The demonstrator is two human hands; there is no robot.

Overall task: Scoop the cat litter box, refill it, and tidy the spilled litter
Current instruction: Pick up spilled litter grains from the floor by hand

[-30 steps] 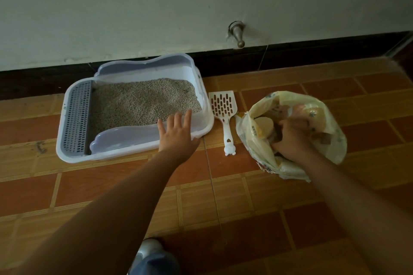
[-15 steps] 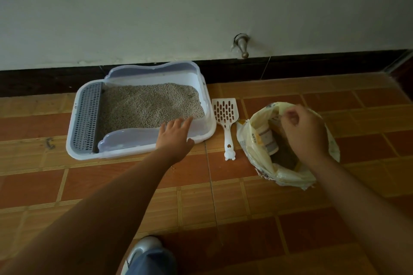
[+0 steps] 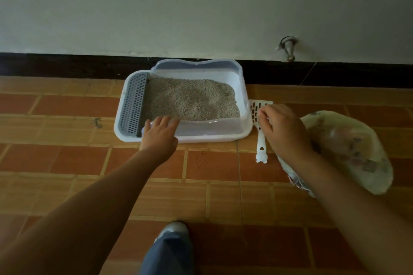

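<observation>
Head cam looks down at a white litter box (image 3: 212,139) sitting on the tiled floor (image 3: 78,158) against the wall, with a grey grate (image 3: 135,105) along its left end. The litter (image 3: 192,100) inside looks pretty deep already and lies in an uneven heap, no obvious clumps showing, so the refill looks done or close to it, though whether the scooping is really finished is hard to call from here. The left hand (image 3: 159,135) rests on the front rim, fingers (image 3: 166,121) fairly straight and spread a bit, just steadying the box. The right hand (image 3: 283,127) hovers over the slotted end of the white scoop (image 3: 260,140), which lies flat on the floor just beside the box's right wall. Its fingers (image 3: 263,114) are curled, but can't tell if they're actually pinching the scoop or anything else. The pale plastic bag (image 3: 348,147) sits right behind that wrist. What's clearly left: a few spilled grains (image 3: 199,161) are scattered on the tile just in front of the box, so the tidy-up isn't done yet
</observation>
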